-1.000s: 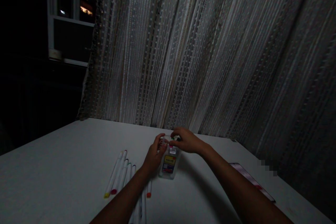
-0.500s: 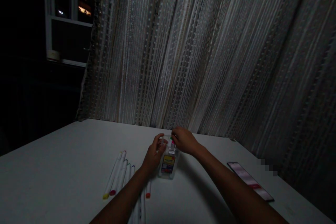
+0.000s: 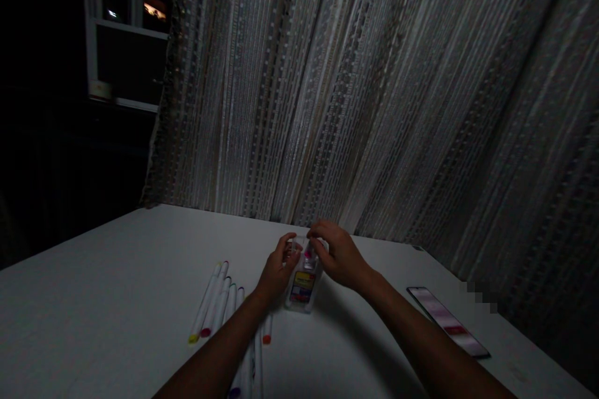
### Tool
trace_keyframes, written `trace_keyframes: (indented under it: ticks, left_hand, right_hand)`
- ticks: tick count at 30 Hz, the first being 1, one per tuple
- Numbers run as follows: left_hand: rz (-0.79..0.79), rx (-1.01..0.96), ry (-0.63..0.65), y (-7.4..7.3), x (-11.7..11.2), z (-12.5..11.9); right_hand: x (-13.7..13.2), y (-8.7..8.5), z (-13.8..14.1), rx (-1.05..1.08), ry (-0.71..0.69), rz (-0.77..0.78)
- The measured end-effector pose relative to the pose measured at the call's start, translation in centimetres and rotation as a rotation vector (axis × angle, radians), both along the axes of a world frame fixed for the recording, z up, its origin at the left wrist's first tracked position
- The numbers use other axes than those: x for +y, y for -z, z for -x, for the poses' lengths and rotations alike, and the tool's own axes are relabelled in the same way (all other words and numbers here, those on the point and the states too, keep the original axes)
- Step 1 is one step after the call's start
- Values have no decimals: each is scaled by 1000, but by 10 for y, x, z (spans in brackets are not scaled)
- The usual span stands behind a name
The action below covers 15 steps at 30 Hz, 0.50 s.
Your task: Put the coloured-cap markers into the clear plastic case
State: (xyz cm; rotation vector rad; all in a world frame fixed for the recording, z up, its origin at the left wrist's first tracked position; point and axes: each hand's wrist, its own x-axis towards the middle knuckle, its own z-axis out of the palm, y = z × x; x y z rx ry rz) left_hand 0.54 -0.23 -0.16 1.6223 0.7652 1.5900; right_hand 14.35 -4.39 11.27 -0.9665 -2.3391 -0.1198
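A clear plastic marker case (image 3: 302,288) with a yellow, red and blue label lies on the white table (image 3: 116,299). My left hand (image 3: 277,271) grips its left side near the top. My right hand (image 3: 339,254) holds the case's top end from the right, fingers curled over it, with a bit of pink showing between the fingers. Several white markers (image 3: 216,299) with coloured tips lie side by side just left of my left forearm; more run under that arm toward the near edge.
A phone (image 3: 447,320) with a lit screen lies flat at the right of the table. A striped curtain (image 3: 374,93) hangs right behind the table. A dark window (image 3: 126,25) is at the upper left. The room is dim.
My right hand has slid down over the case's top end and now covers more of it. My left hand keeps its grip. The view has shifted slightly.
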Motion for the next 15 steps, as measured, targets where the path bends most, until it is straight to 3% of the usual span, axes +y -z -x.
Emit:
trace_keyframes:
  ticks: [3,6,8,12,15]
  left_hand:
    - [7,-11,1,1,1,0]
    - [32,-7,16,0,1,1]
    - [38,2,13,-1,0,1]
    - [32,6,2,-2,-1,0]
    - [34,5,12,-1,-1,-1]
  right_hand:
    - [-33,20,11,-137,-133,64]
    - [-51,50,21,-488,-124,241]
    - [-51,73,27,-585,-88,304]
    - [-39,107,33,-491,-24,323]
    - [-36,118,34,-418,13,338]
